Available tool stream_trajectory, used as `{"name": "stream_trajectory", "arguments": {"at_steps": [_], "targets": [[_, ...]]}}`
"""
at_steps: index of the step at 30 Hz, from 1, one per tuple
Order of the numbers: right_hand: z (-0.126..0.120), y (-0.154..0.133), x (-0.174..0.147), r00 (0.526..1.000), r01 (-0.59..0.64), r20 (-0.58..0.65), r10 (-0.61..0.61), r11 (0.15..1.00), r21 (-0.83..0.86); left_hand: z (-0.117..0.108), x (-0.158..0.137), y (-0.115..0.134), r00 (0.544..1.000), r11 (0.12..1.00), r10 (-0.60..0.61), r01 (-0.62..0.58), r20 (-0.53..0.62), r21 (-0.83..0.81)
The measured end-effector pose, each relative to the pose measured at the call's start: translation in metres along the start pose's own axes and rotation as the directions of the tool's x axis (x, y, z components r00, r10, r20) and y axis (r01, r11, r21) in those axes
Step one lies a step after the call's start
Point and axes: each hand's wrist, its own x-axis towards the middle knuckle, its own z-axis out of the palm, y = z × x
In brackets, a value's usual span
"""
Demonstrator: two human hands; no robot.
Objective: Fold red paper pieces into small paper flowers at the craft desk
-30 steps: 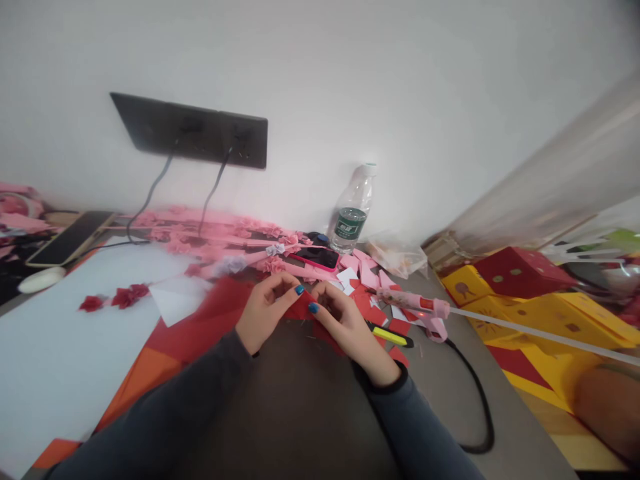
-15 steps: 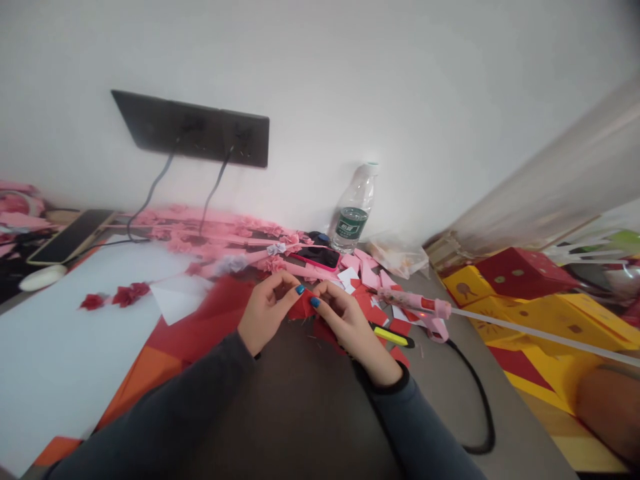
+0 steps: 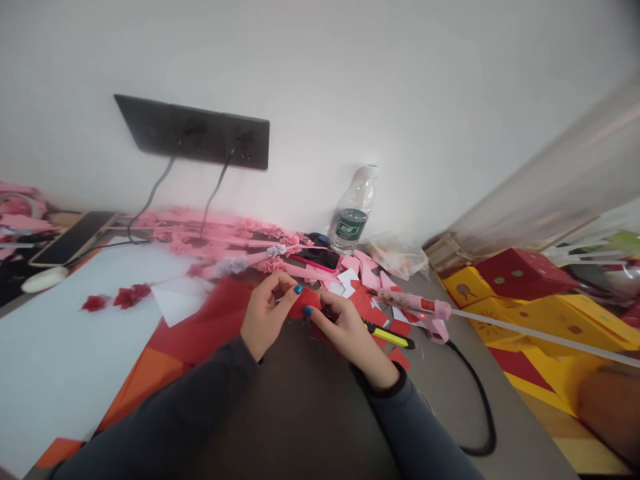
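Observation:
A small piece of red paper [image 3: 306, 301] is held between both hands above the grey tabletop. My left hand [image 3: 267, 313] pinches its left side between thumb and fingers. On its right side, my right hand [image 3: 345, 330] grips it with the thumb in front and the fingers behind, so part of the paper is hidden. Right of my right hand lie a yellow utility knife [image 3: 393, 335] and cut red paper squares [image 3: 370, 308]. A pink hot glue gun [image 3: 415, 305] with a long white glue stick [image 3: 540, 335] rests beyond them.
Pink paper flower stems [image 3: 220, 240] lie along the wall, near a water bottle [image 3: 353, 210] and a pink-cased phone [image 3: 320, 258]. White sheets [image 3: 90, 320] cover the left side, with red paper flowers [image 3: 131, 295] on them. Yellow and red boxes [image 3: 530, 307] stand at right, beside the glue gun's black cord [image 3: 483, 393].
My right thumb has slid slightly left and down across the red paper, and more of the paper's face shows. The left hand has barely moved.

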Motion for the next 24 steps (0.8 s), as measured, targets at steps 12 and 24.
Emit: {"name": "stream_trajectory", "arguments": {"at_steps": [12,24], "targets": [[0.0022,-0.0022,-0.0005,0.999,0.036,0.012,-0.037,0.999,0.008,-0.0009,0.0032,-0.0028,0.998,1.000,-0.003,0.002,-0.056,-0.016],[-0.0003,0.0012,0.0018,0.999,-0.005,-0.037,0.004,1.000,-0.018,0.0011,0.0037,-0.0083,0.984,0.961,-0.174,0.163,-0.026,-0.225]]}}
